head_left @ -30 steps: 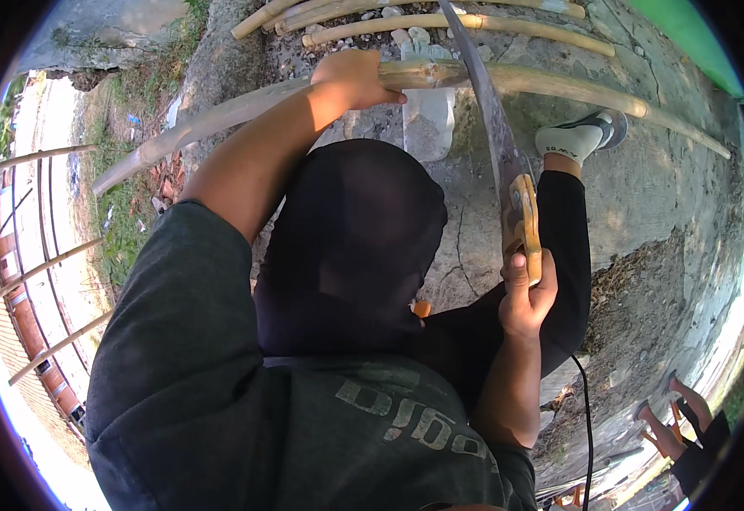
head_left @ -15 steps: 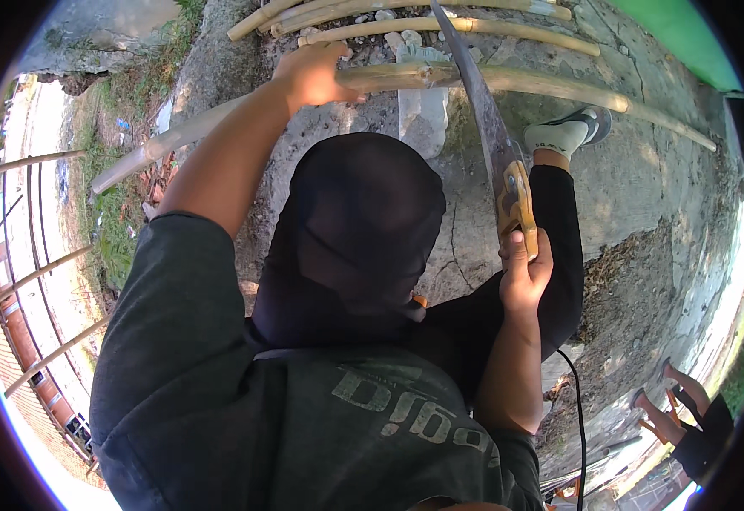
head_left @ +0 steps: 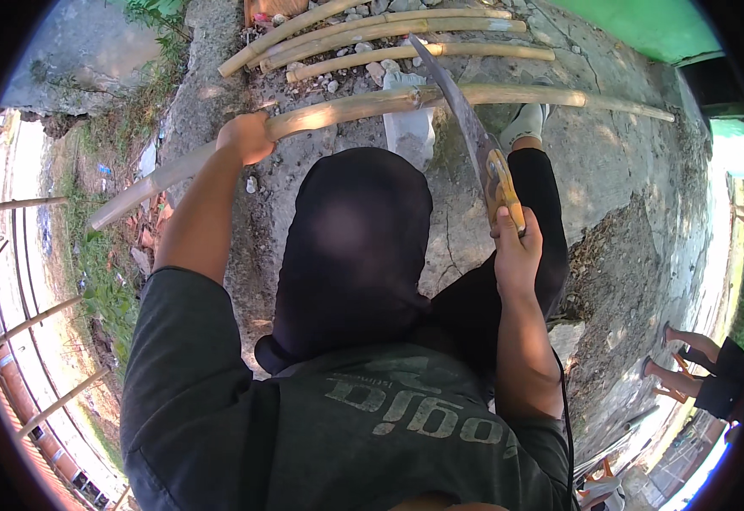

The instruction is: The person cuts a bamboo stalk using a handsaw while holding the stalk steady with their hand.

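With my left hand [head_left: 246, 139] I am gripping the pole [head_left: 346, 108], my fingers closing tightly round its thick, rounded body. The pole is stretching crosswise in front of me, beyond my knee [head_left: 350, 247], and it is passing over a pale block [head_left: 407, 134] with a chalky face and uneven edges. Its skin is looking smooth, dull and tan, with ringed joints breaking it into lengths; it is greying toward the end on my left and thinning toward the tip on my right.

In my right hand [head_left: 518, 243] I am holding the saw [head_left: 474, 136], my fist wrapping the lower part of its handle [head_left: 501, 183]. The handle is showing a yellowish-brown, curved shape that is looking like wood, with darker patches. The blade is long, flat and mottled grey, narrowing toward its far tip. It is crossing the pole just right of the block; whether its edge is touching the pole, I cannot tell.

Beyond, four other poles [head_left: 474, 49] are lying side by side, tan and jointed, among rough, pale stones [head_left: 376, 72]. The ground [head_left: 602, 162] is spreading out as gritty grey concrete, cracked in places and crumbling into loose rubble. My pale knitted sock [head_left: 521, 128] is showing near the pole, and a smooth green wall [head_left: 636, 25] is rising behind.
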Demonstrator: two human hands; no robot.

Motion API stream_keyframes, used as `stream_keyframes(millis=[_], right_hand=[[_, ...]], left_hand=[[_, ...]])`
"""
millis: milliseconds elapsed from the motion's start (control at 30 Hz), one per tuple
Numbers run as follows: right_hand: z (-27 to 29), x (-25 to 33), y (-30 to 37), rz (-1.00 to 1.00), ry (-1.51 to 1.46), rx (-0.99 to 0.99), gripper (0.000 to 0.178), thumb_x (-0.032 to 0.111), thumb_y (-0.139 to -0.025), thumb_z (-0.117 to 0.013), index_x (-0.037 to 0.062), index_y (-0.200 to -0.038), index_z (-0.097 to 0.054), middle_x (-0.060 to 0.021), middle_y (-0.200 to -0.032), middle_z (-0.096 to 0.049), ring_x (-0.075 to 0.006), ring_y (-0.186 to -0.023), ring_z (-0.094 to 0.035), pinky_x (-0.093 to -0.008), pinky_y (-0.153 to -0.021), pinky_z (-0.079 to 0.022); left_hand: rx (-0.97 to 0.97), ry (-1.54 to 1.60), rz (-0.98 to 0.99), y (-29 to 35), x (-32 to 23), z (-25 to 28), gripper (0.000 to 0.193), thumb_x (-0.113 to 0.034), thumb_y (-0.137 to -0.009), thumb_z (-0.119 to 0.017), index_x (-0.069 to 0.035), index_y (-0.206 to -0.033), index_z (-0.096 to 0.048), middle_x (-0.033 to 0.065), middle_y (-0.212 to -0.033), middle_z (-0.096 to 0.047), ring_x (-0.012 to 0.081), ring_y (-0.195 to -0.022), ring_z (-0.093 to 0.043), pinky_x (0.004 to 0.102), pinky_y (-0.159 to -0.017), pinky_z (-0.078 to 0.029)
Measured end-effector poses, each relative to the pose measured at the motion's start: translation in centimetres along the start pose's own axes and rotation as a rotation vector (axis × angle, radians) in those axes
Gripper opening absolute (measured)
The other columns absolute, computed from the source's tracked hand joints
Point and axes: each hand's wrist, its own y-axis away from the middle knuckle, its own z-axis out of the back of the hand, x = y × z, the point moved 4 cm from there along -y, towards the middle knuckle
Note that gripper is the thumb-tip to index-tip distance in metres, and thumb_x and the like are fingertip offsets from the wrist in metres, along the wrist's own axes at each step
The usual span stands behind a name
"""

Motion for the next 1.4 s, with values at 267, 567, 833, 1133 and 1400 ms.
stream_keyframes(millis=[267, 567, 833, 1133, 1400], right_hand=[[-0.9, 0.4, 0.5, 0.028, 0.053, 0.008, 0.021, 0.024, -0.102, -0.063, 0.0047, -0.094, -0.06, 0.0027, -0.074, -0.055, -0.0045, -0.066, -0.047, -0.022, -0.061, -0.038], [2.5, -1.6, 2.0, -0.043, -0.147, -0.035, 0.017, 0.019, -0.101, -0.062, 0.0021, -0.098, -0.06, 0.0018, -0.075, -0.055, -0.0053, -0.068, -0.051, -0.0217, -0.06, -0.04], [3.2, -3.7, 1.2, -0.051, -0.218, -0.051, 0.016, 0.019, -0.102, -0.062, 0.0046, -0.096, -0.059, 0.0028, -0.074, -0.053, -0.0037, -0.065, -0.048, -0.0195, -0.059, -0.038], [2.7, -3.5, 0.9, -0.003, -0.197, -0.017, 0.021, 0.023, -0.102, -0.063, 0.0038, -0.095, -0.058, 0.0022, -0.074, -0.053, -0.0045, -0.066, -0.049, -0.0216, -0.061, -0.041], [1.2, -0.1, 1.1, 0.066, 0.093, 0.03, 0.027, 0.029, -0.103, -0.062, 0.0031, -0.095, -0.057, 0.003, -0.068, -0.051, -0.0048, -0.058, -0.048, -0.0235, -0.053, -0.039]], left_hand=[[-0.059, 0.003, 0.002, -0.2, 1.1, -0.4, 0.043, -0.027, -0.075, -0.076, -0.015, -0.116, -0.068, 0.015, -0.108, -0.073, 0.0348, -0.106, -0.069, 0.0461, -0.091, -0.054], [-0.094, -0.02, -0.046, -2.8, -0.6, -1.7, 0.039, -0.023, -0.073, -0.072, -0.013, -0.111, -0.068, 0.0144, -0.108, -0.073, 0.0341, -0.103, -0.07, 0.0447, -0.091, -0.055], [-0.013, -0.071, -0.101, -3.5, -1.9, -0.6, 0.043, -0.025, -0.069, -0.074, -0.013, -0.11, -0.069, 0.0145, -0.107, -0.073, 0.0337, -0.103, -0.069, 0.0439, -0.09, -0.055], [0.078, -0.015, -0.052, -2.6, -2.2, 0.3, 0.048, -0.029, -0.072, -0.074, -0.01, -0.115, -0.067, 0.0146, -0.11, -0.073, 0.0324, -0.106, -0.069, 0.0423, -0.093, -0.054], [-0.199, 0.043, -0.315, -2.7, -5.7, 1.1, 0.073, -0.062, -0.065, -0.083, -0.011, -0.114, -0.067, 0.0118, -0.114, -0.069, 0.0321, -0.108, -0.067, 0.0457, -0.092, -0.052]])
